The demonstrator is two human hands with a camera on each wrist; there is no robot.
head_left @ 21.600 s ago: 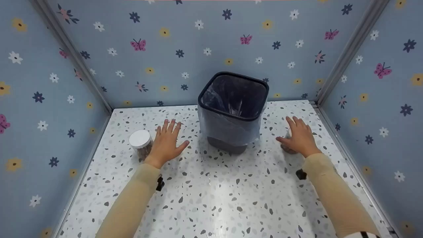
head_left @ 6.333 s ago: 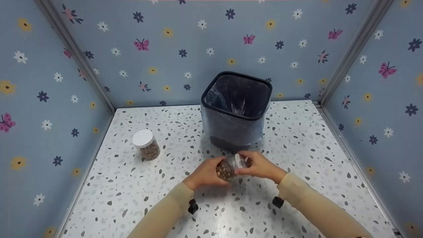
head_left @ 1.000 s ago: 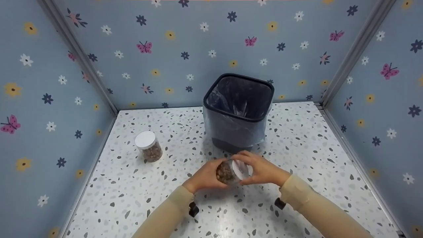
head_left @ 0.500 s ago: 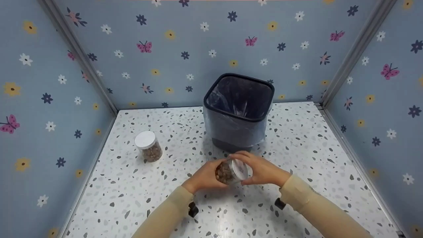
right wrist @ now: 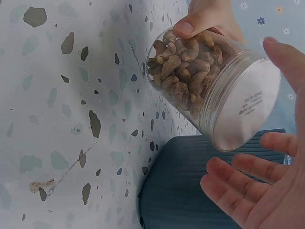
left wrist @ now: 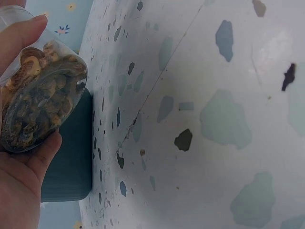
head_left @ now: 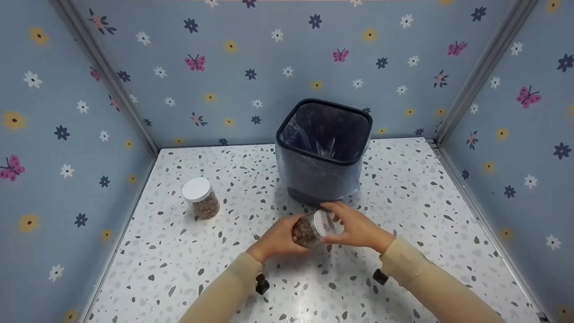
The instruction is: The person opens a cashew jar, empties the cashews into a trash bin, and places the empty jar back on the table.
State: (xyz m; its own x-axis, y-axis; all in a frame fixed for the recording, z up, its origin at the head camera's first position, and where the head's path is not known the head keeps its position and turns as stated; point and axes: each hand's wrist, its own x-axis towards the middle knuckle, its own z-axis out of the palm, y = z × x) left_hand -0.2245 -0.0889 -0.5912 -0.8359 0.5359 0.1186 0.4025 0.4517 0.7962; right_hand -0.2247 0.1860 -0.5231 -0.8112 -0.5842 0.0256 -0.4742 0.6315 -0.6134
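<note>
Tilted on its side in front of the bin is a clear jar of cashew nuts [head_left: 305, 231]. My left hand [head_left: 279, 240] grips it round the base end, and in the left wrist view the thumb lies along its clear wall. Its lid [right wrist: 247, 105] has a pale face with small printed lettering and points to the right. My right hand [head_left: 358, 228] is spread around the lid; in the right wrist view its fingers [right wrist: 238, 183] stand off from the lid. A second jar with a white lid [head_left: 200, 197] and brown contents stands upright at the left.
Behind the hands stands a dark-rimmed bin [head_left: 320, 154] with a clear plastic liner folded over its rim. The speckled white tabletop [head_left: 215, 278] is enclosed by flower-patterned panels at the back, left and right.
Since the oldest frame, the jar by the right hand has come to the middle, gripped by the left hand. Over the last second, the right fingers have shifted round the lid and spread off it.
</note>
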